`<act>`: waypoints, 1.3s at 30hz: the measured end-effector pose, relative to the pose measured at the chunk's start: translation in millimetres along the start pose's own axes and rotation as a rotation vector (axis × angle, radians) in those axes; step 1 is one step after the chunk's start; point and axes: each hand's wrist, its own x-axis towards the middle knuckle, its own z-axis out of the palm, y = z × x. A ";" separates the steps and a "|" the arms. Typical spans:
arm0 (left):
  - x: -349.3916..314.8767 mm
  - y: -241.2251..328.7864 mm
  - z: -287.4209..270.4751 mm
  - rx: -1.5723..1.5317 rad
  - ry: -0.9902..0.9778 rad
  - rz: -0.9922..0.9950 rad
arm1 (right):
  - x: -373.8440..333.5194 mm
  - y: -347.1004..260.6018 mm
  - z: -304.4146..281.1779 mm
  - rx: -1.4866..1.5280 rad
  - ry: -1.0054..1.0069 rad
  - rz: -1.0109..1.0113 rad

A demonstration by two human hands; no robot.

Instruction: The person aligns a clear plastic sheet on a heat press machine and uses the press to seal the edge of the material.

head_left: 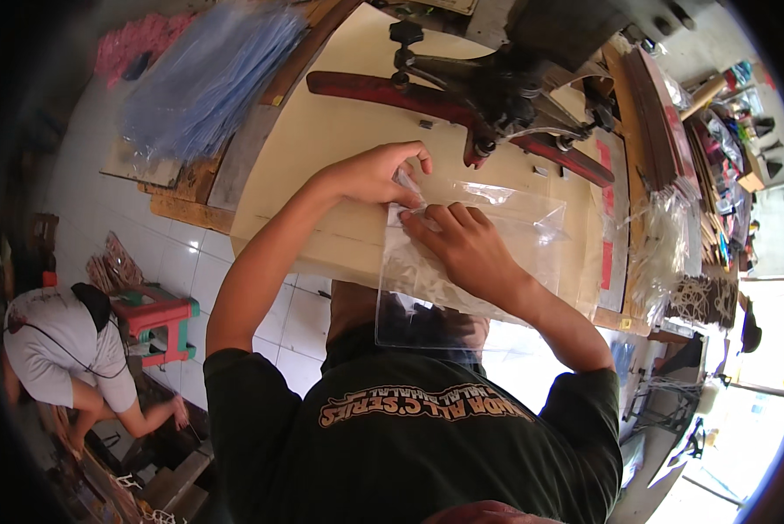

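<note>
Mid-frame, the left hand (381, 175) pinches the sheet (422, 284) and the right hand (472, 249) curls on it, grip unclear; its overhanging lower edge could drag it askew.

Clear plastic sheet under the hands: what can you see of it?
The clear, roughly rectangular plastic sheet looks thin and glossy, with bright glare and wrinkles. It lies partly on the flat cream work surface, its near part overhanging the edge. The left hand and right hand touch it near its upper left corner, where plastic looks bunched.
</note>
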 end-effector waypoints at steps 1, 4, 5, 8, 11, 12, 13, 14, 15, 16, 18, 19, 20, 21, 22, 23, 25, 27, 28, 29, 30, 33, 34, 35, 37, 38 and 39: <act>2.0 -2.7 0.5 -0.001 -0.003 0.009 | 0.5 -0.4 0.6 -0.014 -0.002 -0.004; 2.8 -7.0 1.9 -0.043 -0.011 0.015 | 2.8 -2.3 1.1 -0.056 -0.021 -0.016; 2.8 -6.2 1.4 -0.061 -0.015 0.014 | 3.5 -3.9 1.7 -0.069 -0.036 -0.019; -1.8 5.8 -0.3 -0.071 -0.049 -0.078 | 6.3 -9.2 1.8 -0.084 -0.060 0.008; -0.7 4.8 2.1 -0.062 -0.054 -0.057 | 9.8 -12.4 -1.9 -0.121 -0.098 0.039; -1.7 2.9 4.8 -0.091 -0.062 -0.096 | 8.7 -13.8 -1.9 -0.140 -0.115 0.049; 1.3 4.4 2.1 -0.103 -0.067 -0.117 | 9.8 -10.6 -3.3 -0.119 -0.112 0.040; 4.1 5.7 0.6 -0.114 -0.075 -0.137 | 9.1 -7.7 -4.3 -0.100 -0.109 0.035; 5.1 2.5 1.7 -0.086 -0.059 -0.110 | 7.1 -5.0 -5.3 -0.082 -0.106 0.031; 4.4 -2.2 2.6 -0.055 -0.044 -0.078 | 6.3 -4.0 -5.2 -0.064 -0.070 0.039; 3.0 2.4 3.5 0.018 -0.016 -0.057 | 1.8 -4.9 -3.3 -0.022 -0.011 0.055; -0.8 4.0 3.3 0.019 -0.007 -0.053 | -0.4 -2.1 -10.0 0.046 -0.024 0.039; -1.7 3.8 2.5 0.022 -0.002 -0.042 | -2.8 4.2 -19.8 0.108 -0.035 0.027; -2.8 4.1 2.9 0.025 0.003 -0.032 | -6.7 11.2 -29.9 0.171 -0.045 0.015; -7.1 4.8 3.3 -0.006 0.038 -0.027 | -13.7 22.2 -39.1 0.286 -0.063 0.060; -10.5 10.8 3.5 0.005 0.041 -0.014 | -21.2 32.2 -52.8 0.254 0.013 0.124; -18.8 21.7 2.9 0.025 0.052 0.007 | -37.6 54.5 -82.4 0.118 0.142 0.224; -27.9 36.1 0.7 0.036 0.063 0.077 | -59.8 77.8 -107.4 0.089 0.052 0.351; -33.0 47.8 -1.8 0.006 0.052 0.087 | -71.6 88.8 -116.9 0.169 -0.024 0.443; -39.2 58.1 -1.9 -0.028 0.044 0.088 | -80.8 98.9 -122.7 0.258 -0.103 0.531; -44.1 68.7 -0.9 0.008 0.047 0.115 | -86.4 108.6 -129.9 0.386 -0.218 0.539; -57.2 97.9 1.1 0.101 0.065 0.184 | -93.2 112.4 -158.9 0.676 -0.505 0.546; -62.7 106.5 -0.4 0.134 0.069 0.186 | -91.7 105.7 -167.5 0.722 -0.557 0.540; -67.2 114.1 -1.5 0.167 0.074 0.188 | -90.8 99.1 -175.8 0.768 -0.609 0.534; -72.2 126.2 -5.6 0.144 0.106 0.188 | -92.6 90.2 -185.2 0.735 -0.468 0.453; -73.3 131.8 -7.6 0.134 0.118 0.191 | -94.3 88.4 -188.1 0.665 -0.416 0.434; -74.1 137.5 -9.3 0.149 0.121 0.195 | -95.8 87.0 -191.7 0.594 -0.363 0.416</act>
